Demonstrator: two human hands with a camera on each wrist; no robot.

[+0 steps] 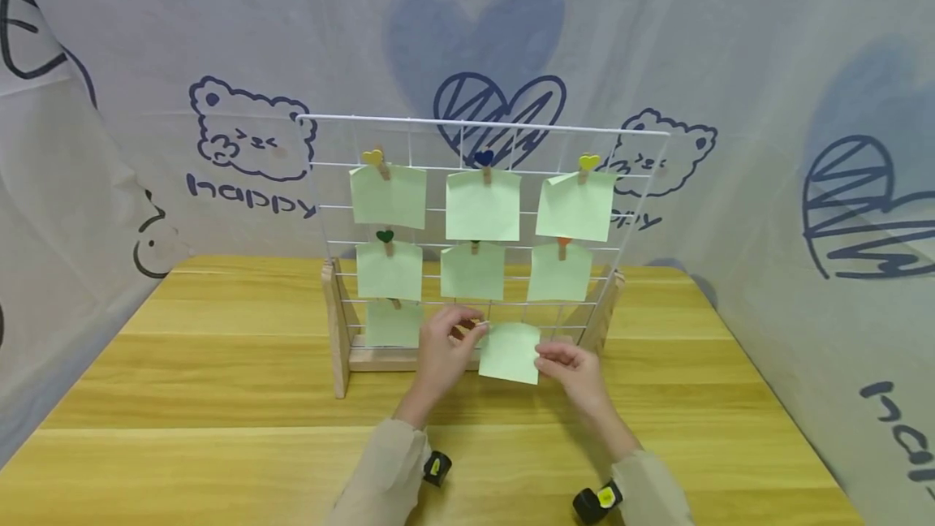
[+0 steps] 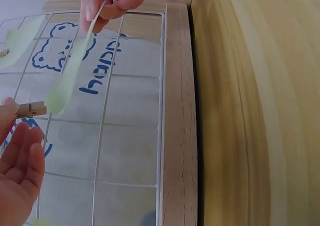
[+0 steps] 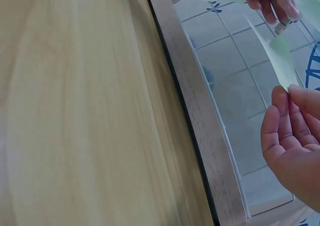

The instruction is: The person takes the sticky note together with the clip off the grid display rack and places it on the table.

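Pale green, a paper note (image 1: 509, 354) is held before the lower wire grid (image 1: 511, 127), its edge pinched by the right hand (image 1: 579, 376); a wooden clothespin (image 2: 33, 109) is pinched by the left hand (image 1: 442, 351); the note should prove light, limp, easily creased, best taken by its edges.

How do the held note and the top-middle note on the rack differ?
The held note is pinched by the right hand; the top-middle note hangs from a peg. The held note is near the rack's base; the top-middle note is near the rack's top bar. Both are pale green.
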